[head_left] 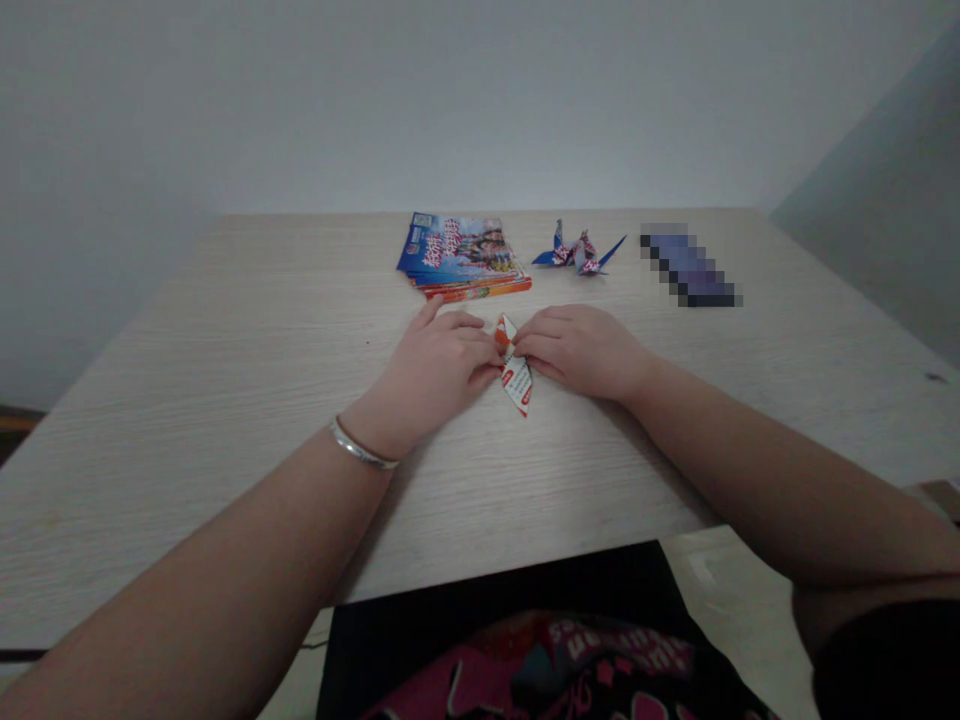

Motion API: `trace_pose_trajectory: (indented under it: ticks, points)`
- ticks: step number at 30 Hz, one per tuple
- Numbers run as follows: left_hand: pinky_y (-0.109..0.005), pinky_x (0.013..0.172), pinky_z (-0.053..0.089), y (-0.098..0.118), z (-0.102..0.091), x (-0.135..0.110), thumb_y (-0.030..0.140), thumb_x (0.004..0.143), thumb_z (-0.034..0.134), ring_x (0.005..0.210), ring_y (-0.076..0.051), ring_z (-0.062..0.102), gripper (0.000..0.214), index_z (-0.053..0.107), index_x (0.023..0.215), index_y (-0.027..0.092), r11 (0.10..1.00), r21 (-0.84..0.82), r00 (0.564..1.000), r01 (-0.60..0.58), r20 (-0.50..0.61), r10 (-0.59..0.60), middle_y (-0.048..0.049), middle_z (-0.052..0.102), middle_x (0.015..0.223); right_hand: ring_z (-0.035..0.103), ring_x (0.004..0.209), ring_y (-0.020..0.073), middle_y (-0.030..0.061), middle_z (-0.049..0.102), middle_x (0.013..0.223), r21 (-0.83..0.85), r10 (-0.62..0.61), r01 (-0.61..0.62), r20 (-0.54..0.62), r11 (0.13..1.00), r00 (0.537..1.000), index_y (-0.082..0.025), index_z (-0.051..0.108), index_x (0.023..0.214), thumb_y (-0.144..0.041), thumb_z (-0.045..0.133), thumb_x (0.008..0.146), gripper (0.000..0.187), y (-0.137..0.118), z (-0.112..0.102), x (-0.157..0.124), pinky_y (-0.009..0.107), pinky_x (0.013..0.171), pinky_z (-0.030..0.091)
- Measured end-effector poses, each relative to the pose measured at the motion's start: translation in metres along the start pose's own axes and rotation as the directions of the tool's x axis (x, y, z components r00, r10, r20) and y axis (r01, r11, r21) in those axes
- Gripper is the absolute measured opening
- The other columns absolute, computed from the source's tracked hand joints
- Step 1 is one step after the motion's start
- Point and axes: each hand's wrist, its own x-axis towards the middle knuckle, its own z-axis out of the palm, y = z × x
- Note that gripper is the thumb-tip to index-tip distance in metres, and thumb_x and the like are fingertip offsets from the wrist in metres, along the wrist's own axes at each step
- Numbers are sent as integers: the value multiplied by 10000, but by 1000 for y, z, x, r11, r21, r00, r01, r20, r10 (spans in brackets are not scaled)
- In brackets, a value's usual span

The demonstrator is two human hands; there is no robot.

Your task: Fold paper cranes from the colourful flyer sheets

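A small folded paper [517,380], white with red and orange print, lies on the table between my hands as a narrow diamond. My left hand [448,358], with a silver bangle at the wrist, pinches its left edge. From the other side my right hand [574,347] presses its fingertips on the paper's upper right edge. Both thumbs are partly hidden. Just beyond my hands are a fanned stack of printed leaflets [465,247], blue on top with orange edges below, and folded paper cranes [579,250] in blue, white and red.
A dark, pixelated flat object [690,265] lies at the back right of the pale wood-grain table [247,360]. White walls [480,110] stand behind the table and at its right. A black surface [495,585] and patterned clothing are at the near edge.
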Motion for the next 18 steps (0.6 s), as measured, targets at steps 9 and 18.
trace_pose_trajectory:
  ticks: [9, 18]
  points:
    - [-489, 1126, 489, -4, 3, 0, 225, 936, 596, 1258, -316, 626, 200, 788, 985, 196, 995, -93, 999, -22, -31, 19, -70, 800, 1078, 715, 936, 231, 87, 800, 1068, 53, 159, -159, 6, 986, 987, -194, 761, 956, -185, 599, 927, 165, -4, 3, 0, 341, 773, 481]
    - [-511, 1051, 515, 1, 4, 3, 315, 988, 537, 1158, -326, 659, 270, 753, 1056, 168, 994, 88, 996, -60, -63, 65, -135, 767, 1109, 737, 931, 252, 58, 820, 963, 217, 351, -328, -72, 919, 934, -201, 730, 843, -179, 661, 807, 82, -8, 11, 6, 412, 925, 422]
